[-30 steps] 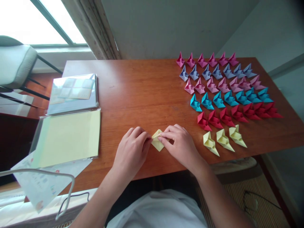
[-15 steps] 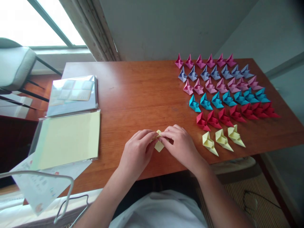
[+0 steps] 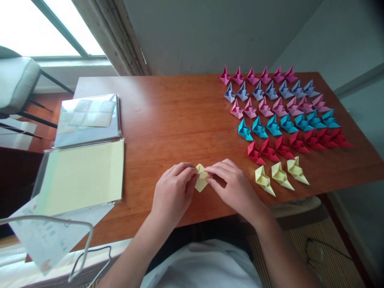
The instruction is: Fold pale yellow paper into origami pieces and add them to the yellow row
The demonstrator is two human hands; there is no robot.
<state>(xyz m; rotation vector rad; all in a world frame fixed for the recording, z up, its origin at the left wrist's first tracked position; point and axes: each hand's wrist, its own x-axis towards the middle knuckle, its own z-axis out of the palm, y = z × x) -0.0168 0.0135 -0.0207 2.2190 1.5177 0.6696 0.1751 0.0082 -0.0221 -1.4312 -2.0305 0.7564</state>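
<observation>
A small piece of folded yellow paper (image 3: 201,183) is pinched between both hands near the table's front edge. My left hand (image 3: 175,188) grips its left side, with thumb and fingertips closed on it. My right hand (image 3: 229,180) pinches the right side between thumb and forefinger. The middle of the paper shows between the fingertips; its side edges are hidden by them. Just right of my right hand stand three finished yellow origami pieces (image 3: 264,181), pointed at one end with an open hollow.
Rows of red (image 3: 254,153), blue (image 3: 245,130), pink (image 3: 237,109), purple (image 3: 230,93) and magenta origami (image 3: 225,76) fill the table's right side. On the left lie yellow paper sheets (image 3: 87,176) in a clear sleeve and another plastic-covered pack (image 3: 87,134). A white cable (image 3: 87,226) crosses the lower left.
My right fingertips have drawn slightly away from my left ones, so more of the folded yellow paper's middle shows. The view has shifted a little.
</observation>
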